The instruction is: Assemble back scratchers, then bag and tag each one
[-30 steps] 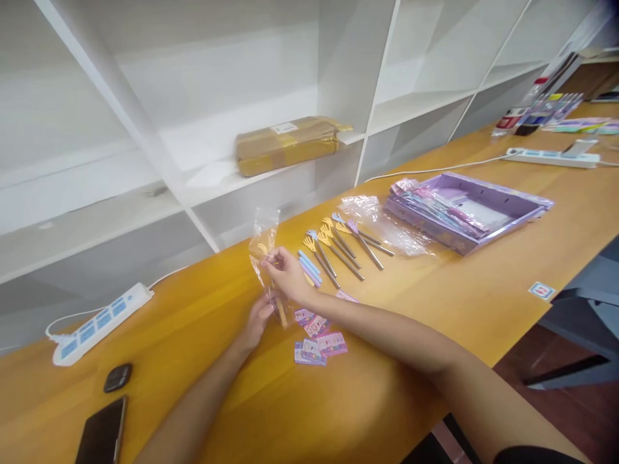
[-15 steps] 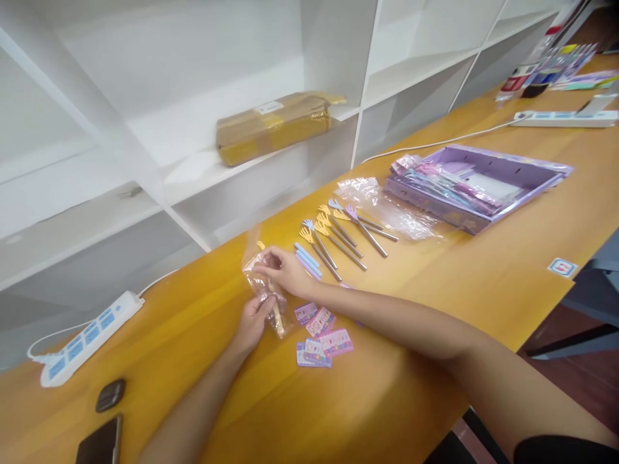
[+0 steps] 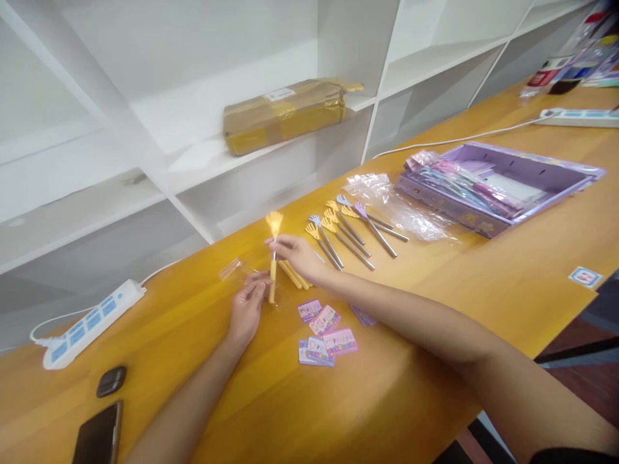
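A back scratcher [image 3: 273,277] with a yellow hand-shaped head, metal shaft and yellow handle stands nearly upright between my hands. My right hand [image 3: 293,254] pinches its metal shaft just below the head. Around the yellow handle, the fingers of my left hand [image 3: 249,306] are closed. A clear plastic bag [image 3: 233,269] lies by my left fingertips; whether the handle's lower end is inside it I cannot tell. Loose yellow handles [image 3: 294,276] rest just behind my right wrist. Farther right, several scratcher heads on metal rods [image 3: 348,241] lie in a row, in yellow, blue and purple.
Small printed cards [image 3: 338,341] lie before my right forearm. Crumpled clear bags [image 3: 411,216] sit beside a purple box [image 3: 454,206] holding packaged items. At left are a power strip [image 3: 94,322], a black case [image 3: 111,381] and a phone [image 3: 98,435]. A wrapped parcel [image 3: 290,116] rests on the shelf.
The yellow back scratcher's head and shaft are now out of the clear bag, and it stands more upright. Yellow handles now show on the table by my right hand. The view has shifted slightly.
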A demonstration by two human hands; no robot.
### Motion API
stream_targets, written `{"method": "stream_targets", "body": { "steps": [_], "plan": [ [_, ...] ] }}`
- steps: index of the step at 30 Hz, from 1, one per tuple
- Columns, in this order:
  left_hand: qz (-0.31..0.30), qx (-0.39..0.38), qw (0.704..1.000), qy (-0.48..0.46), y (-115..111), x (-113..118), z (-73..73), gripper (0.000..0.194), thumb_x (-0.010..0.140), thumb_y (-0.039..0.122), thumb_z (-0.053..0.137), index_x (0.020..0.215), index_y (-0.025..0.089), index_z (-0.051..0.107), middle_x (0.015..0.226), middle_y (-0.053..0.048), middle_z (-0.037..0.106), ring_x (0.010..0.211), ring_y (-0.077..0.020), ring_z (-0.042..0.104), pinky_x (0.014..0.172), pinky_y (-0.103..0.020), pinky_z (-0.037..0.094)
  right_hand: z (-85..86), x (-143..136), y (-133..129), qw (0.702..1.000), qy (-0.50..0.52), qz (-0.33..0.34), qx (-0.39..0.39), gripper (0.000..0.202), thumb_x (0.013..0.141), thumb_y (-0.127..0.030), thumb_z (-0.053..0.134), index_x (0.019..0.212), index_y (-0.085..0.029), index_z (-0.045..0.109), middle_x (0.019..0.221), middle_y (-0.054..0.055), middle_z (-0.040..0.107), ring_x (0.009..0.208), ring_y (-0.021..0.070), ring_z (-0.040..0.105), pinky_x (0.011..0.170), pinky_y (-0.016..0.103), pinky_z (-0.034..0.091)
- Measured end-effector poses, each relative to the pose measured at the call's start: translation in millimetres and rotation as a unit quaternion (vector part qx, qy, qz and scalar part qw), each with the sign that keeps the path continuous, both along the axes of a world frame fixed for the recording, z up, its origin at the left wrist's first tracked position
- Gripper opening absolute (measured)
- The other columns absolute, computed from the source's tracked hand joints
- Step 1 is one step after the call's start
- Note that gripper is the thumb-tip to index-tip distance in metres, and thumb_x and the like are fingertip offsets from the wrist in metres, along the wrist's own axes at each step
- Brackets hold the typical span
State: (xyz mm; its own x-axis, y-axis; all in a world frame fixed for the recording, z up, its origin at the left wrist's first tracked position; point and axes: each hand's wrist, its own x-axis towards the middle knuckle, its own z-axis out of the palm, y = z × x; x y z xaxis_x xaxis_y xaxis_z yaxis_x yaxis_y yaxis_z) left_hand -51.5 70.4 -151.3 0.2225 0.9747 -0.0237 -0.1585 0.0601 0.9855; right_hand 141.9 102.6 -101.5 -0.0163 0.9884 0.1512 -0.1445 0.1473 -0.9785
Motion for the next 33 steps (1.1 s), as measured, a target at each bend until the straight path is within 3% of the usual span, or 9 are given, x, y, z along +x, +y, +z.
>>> {"method": "stream_targets", "body": {
  "steps": [2,4,6,9,12,14,20,25,33],
  "plan": [
    [0.063,0.022,0.996,-0.06,7,-4,-0.6,0.023,0.081,0.041,0.085,0.086,0.019,0.077,0.105,-0.005,0.071,0.102,-0.0179,0.064,0.091,-0.029,0.054,17.4,13,0,0.998,0.026,-0.036,0.034,0.036,0.093,-0.054,0.063,0.1,-0.02,0.071,0.085,0.001,0.062,0.076,0.0129,0.058,0.072,0.027,0.051],
    [0.106,0.019,0.99,-0.094,16,-9,-2.4,0.024,0.081,0.039,0.086,0.084,0.018,0.075,0.088,-0.001,0.069,0.082,-0.0119,0.061,0.079,-0.026,0.053,37.0,25,-4,0.998,-0.016,-0.005,0.056,0.04,0.096,-0.056,0.059,0.103,-0.019,0.071,0.077,-0.001,0.055,0.065,0.0107,0.053,0.062,0.025,0.045],
    [0.129,0.012,0.985,-0.111,24,-14,-3.9,0.025,0.081,0.039,0.086,0.083,0.018,0.072,0.08,0.002,0.066,0.071,-0.0083,0.056,0.071,-0.022,0.05,54.2,33,-12,0.987,-0.128,0.073,0.069,0.038,0.1,-0.053,0.054,0.099,-0.019,0.07,0.068,-0.003,0.05,0.057,0.0097,0.046,0.056,0.024,0.037],
    [0.15,0.001,0.979,-0.137,30,-19,-3.7,0.03,0.08,0.04,0.087,0.081,0.017,0.068,0.08,0.002,0.063,0.065,-0.0057,0.051,0.064,-0.02,0.046,67.5,37,-27,0.924,-0.329,0.165,0.1,0.036,0.103,-0.038,0.051,0.075,-0.019,0.062,0.059,-0.003,0.045,0.054,0.0097,0.039,0.057,0.026,0.028],
    [0.151,-0.01,0.977,-0.153,32,-20,-1.3,0.031,0.082,0.04,0.086,0.08,0.017,0.065,0.079,0.002,0.062,0.064,-0.0057,0.049,0.061,-0.02,0.044,64.9,33,-37,0.87,-0.437,0.192,0.125,0.037,0.102,-0.027,0.055,0.066,-0.018,0.052,0.059,-0.001,0.048,0.056,0.0107,0.036,0.06,0.029,0.024],
    [0.149,-0.017,0.976,-0.158,31,-19,0.2,0.03,0.082,0.039,0.086,0.082,0.017,0.065,0.079,0.002,0.062,0.063,-0.0059,0.049,0.06,-0.02,0.043,59.1,28,-38,0.852,-0.465,0.202,0.128,0.034,0.102,-0.025,0.055,0.068,-0.018,0.054,0.063,0.0,0.053,0.057,0.0116,0.038,0.062,0.03,0.024],
    [0.123,-0.028,0.975,-0.184,28,-19,3.6,0.028,0.082,0.035,0.087,0.083,0.017,0.066,0.077,0.003,0.06,0.063,-0.0052,0.05,0.06,-0.018,0.044,49.8,20,-34,0.843,-0.491,0.173,0.134,0.032,0.103,-0.02,0.055,0.071,-0.018,0.056,0.068,0.002,0.057,0.06,0.0131,0.041,0.066,0.031,0.022],
    [0.136,-0.049,0.97,-0.196,26,-15,5.5,0.03,0.075,0.033,0.092,0.086,0.016,0.069,0.076,0.003,0.063,0.063,-0.005,0.054,0.06,-0.018,0.046,50.5,16,-33,0.807,-0.542,0.192,0.138,0.029,0.107,-0.022,0.049,0.079,-0.016,0.058,0.077,0.003,0.062,0.067,0.0129,0.044,0.067,0.029,0.023],
    [0.099,-0.057,0.973,-0.199,28,-18,3.7,0.025,0.08,0.036,0.089,0.085,0.016,0.074,0.078,0.001,0.065,0.065,-0.0062,0.056,0.062,-0.017,0.049,66.6,19,-36,0.786,-0.575,0.199,0.106,0.028,0.108,-0.022,0.048,0.083,-0.015,0.06,0.081,0.004,0.063,0.069,0.0126,0.045,0.068,0.028,0.024]
  ]
}}
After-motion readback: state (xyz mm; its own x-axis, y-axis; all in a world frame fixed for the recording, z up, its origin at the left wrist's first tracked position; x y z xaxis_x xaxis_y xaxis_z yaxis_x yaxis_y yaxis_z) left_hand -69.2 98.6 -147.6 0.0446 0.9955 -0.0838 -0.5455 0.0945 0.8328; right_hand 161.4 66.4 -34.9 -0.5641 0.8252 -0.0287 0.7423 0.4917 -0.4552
